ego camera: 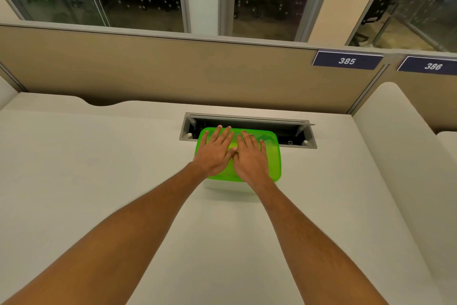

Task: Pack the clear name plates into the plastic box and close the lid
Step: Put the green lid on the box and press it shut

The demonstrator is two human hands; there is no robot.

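A plastic box with a bright green translucent lid (271, 156) stands on the white desk (99, 181), just in front of the cable slot. The lid lies on top of the box. My left hand (214, 151) rests flat on the lid's left half, fingers spread. Beside it, my right hand (251, 156) lies flat on the middle of the lid, thumbs touching. Both palms press down and grip nothing. The clear box body under the lid is barely visible. No name plates can be seen; the box's contents are hidden.
An open cable slot (291, 131) is sunk into the desk right behind the box. A beige partition (173, 69) with blue signs 385 (347, 60) and 386 (432, 66) closes the back. A low white divider (400, 144) bounds the right side.
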